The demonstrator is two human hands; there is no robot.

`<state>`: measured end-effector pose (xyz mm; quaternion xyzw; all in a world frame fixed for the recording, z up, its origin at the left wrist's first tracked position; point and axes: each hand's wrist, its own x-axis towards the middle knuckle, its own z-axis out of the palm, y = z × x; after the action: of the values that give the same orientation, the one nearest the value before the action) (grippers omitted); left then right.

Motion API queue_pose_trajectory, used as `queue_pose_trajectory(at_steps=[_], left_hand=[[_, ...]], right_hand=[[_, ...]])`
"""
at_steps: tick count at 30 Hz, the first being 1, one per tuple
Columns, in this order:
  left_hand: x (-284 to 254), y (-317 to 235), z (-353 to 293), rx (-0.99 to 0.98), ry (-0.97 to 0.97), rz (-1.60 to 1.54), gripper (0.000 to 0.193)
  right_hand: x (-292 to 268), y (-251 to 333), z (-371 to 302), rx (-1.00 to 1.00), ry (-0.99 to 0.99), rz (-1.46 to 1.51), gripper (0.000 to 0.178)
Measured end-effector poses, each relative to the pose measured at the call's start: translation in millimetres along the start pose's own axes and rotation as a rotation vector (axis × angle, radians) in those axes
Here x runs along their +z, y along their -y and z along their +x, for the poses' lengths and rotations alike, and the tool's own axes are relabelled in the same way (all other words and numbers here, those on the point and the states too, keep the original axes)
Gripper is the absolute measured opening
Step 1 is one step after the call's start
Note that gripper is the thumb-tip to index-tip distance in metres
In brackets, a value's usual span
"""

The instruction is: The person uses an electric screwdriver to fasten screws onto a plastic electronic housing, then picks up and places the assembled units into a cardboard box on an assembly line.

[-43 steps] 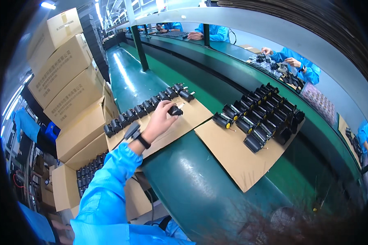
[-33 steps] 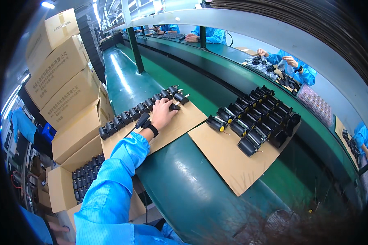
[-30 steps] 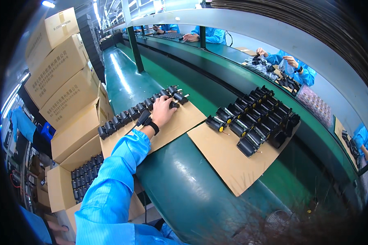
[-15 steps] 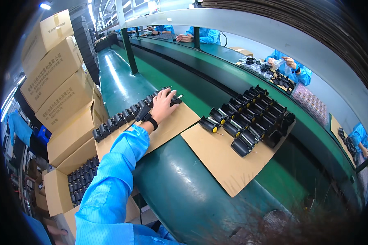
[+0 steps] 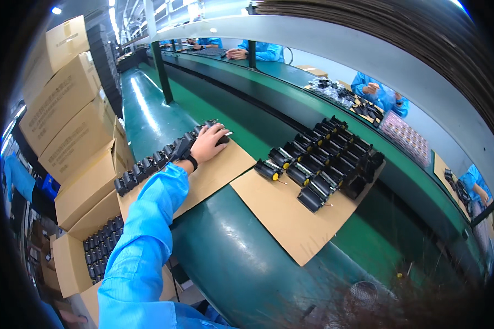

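Observation:
My left hand (image 5: 207,145), a dark band on its wrist, reaches over the far end of a row of black curved-housing parts (image 5: 148,164). Its fingers and thumb bend around the last black part (image 5: 223,139), which they partly cover. That row lies along the left edge of a brown cardboard sheet (image 5: 217,171). My right hand is out of view. A second cardboard sheet (image 5: 291,230), to the right, bears a block of several similar black parts (image 5: 324,162), some showing yellow gears.
A cardboard box (image 5: 74,266) with several rows of black parts (image 5: 101,249) stands at lower left, below stacked cartons (image 5: 66,115). A metal shelf beam (image 5: 313,30) crosses above the green bench (image 5: 225,230). Workers in blue sleeves (image 5: 368,88) sit across the conveyor.
The whole view has shifted slightly, so things appear further left. My left hand stays at the end of the row, its fingers drawn in a little. Across the conveyor, a worker's hands have moved.

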<state>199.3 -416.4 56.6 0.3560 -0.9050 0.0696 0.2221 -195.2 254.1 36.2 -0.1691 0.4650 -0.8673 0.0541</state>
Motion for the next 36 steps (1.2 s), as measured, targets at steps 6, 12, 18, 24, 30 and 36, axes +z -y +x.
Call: queue_pose_trajectory(at_steps=[6, 12, 18, 24, 30, 36], left_hand=[[-27, -127, 15, 0.056, -0.320, -0.357, 0.054], [-75, -360, -7, 0.467, -0.016, -0.831, 0.052], [-51, -542, -4, 0.780, 0.284, -0.957, 0.053], [50, -619, 36, 1.003, -0.096, -0.490, 0.058], [28, -591, 57, 1.027, 0.266, -0.481, 0.045], [-60, -488, -13, 0.744, 0.260, -0.703, 0.064]], right_hand=[[11, -2, -2, 0.053, -0.250, 0.097, 0.072], [12, 10, 8, -0.038, -0.007, -0.060, 0.081], [15, 16, 3, 0.011, 0.095, -0.079, 0.084], [18, 19, 0, -0.004, 0.110, -0.094, 0.087], [16, 19, 1, 0.007, 0.102, -0.090, 0.090], [14, 17, 3, 0.004, 0.062, -0.102, 0.089]])
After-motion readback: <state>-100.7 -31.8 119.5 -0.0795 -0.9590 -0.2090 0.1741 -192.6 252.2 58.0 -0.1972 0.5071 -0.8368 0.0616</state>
